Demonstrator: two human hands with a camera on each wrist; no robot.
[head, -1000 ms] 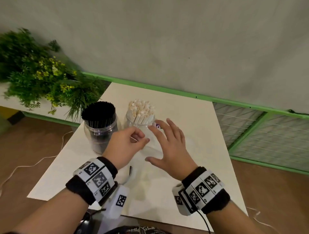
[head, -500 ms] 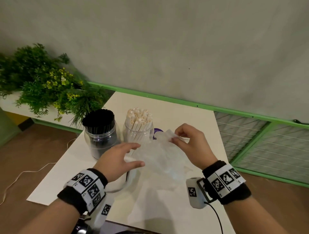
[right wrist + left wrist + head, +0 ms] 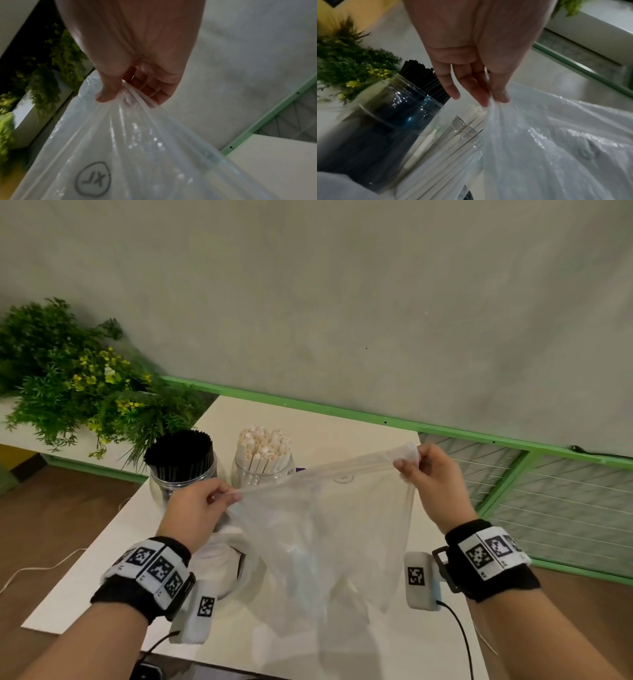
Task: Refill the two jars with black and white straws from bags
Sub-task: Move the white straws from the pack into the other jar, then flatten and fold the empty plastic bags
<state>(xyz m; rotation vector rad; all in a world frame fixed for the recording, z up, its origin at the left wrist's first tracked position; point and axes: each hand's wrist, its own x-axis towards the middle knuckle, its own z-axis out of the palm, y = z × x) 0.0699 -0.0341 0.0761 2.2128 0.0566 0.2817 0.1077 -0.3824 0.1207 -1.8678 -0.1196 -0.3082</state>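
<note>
Your left hand (image 3: 195,508) and right hand (image 3: 433,474) each pinch a top corner of the clear bag (image 3: 325,542), stretching it apparently empty, just in front of the full jars (image 3: 260,470).

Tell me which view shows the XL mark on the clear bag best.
The right wrist view: the circled XL mark is large and readable on the clear bag just below the right hand. The head view shows only a faint small circle. The left wrist view shows the bag but no mark.
</note>
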